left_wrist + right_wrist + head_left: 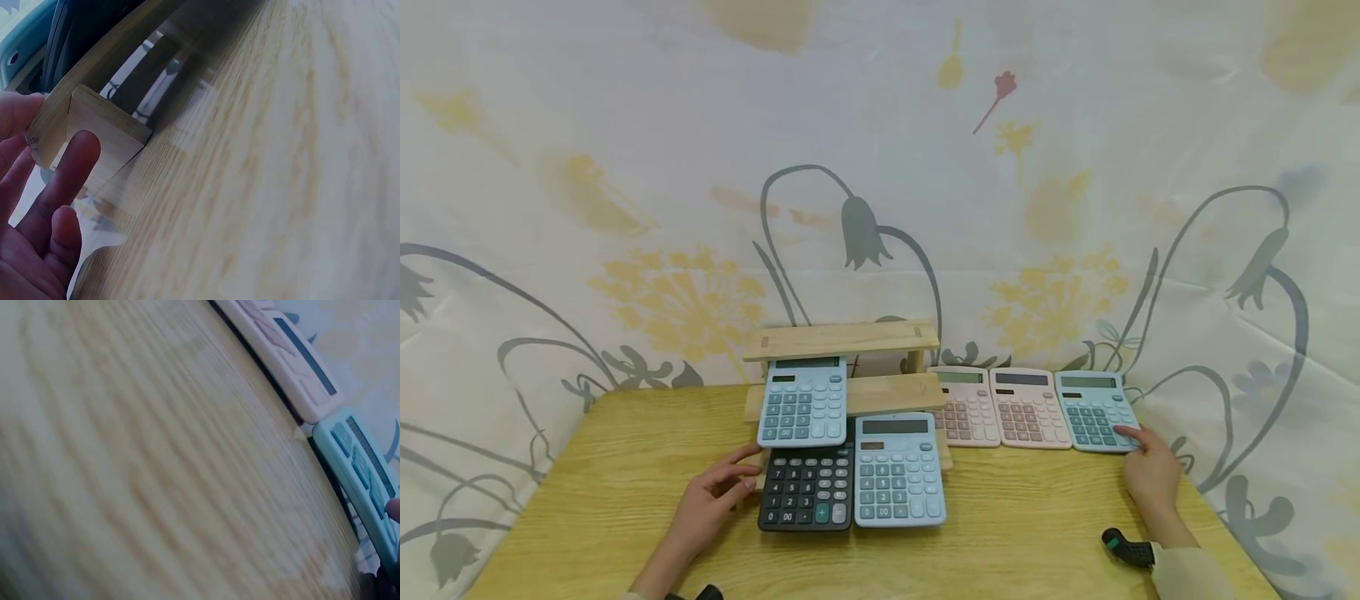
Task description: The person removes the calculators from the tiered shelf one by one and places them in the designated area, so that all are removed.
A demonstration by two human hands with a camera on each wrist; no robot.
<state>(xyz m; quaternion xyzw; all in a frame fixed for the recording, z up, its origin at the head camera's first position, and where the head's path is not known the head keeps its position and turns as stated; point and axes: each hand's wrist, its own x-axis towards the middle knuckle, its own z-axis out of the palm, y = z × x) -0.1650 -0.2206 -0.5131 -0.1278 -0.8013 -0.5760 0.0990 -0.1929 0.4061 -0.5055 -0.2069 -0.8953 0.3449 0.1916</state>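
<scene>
A wooden rack point(842, 342) stands at the back middle, with a light blue calculator point(805, 408) on its upper step. Below are a black calculator point(807, 492) and another light blue calculator point(898, 475), side by side. My left hand point(711, 496) is at the rack's left side; in the left wrist view its fingers point(75, 162) lie loosely extended, one touching the rack's end. Far right, my right hand point(1153, 475) holds the lower right corner of a third light blue calculator point(1090, 417), a fingertip over the keys. Its other fingers are mostly hidden.
Left of the third light blue calculator stand two pink calculators, one in the middle point(1030, 408) and one point(966, 408) beside the rack. A floral cloth point(880, 108) hangs behind the wooden table point(1000, 533).
</scene>
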